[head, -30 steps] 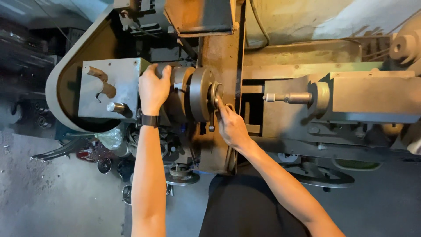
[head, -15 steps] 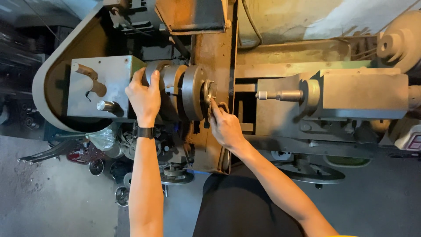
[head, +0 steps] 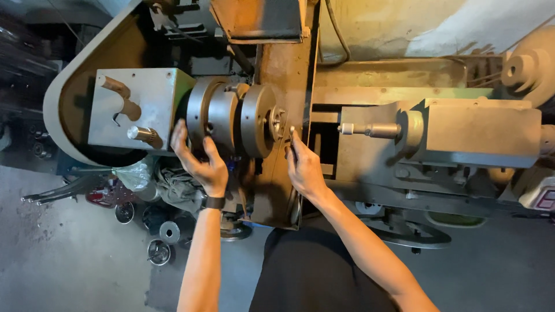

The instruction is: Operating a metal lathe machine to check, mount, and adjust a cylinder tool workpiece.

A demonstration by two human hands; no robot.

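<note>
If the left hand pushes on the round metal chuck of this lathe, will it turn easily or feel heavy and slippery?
The chuck looks like thick solid metal, so it is probably heavy and slow to start turning. Its smooth grey rim may feel a bit slippery; the left hand cups it from below. It sits on the machine's spindle, so it would likely only rotate, not tip. The right hand is at its face.

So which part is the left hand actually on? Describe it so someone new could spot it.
Start at the grey headstock box on the lathe's left end. Just to its right sits the round steel chuck, a stack of thick discs. The left hand cups its lower edge; unlike the slim tailstock spindle opposite, it is wide and drum-shaped.
</note>
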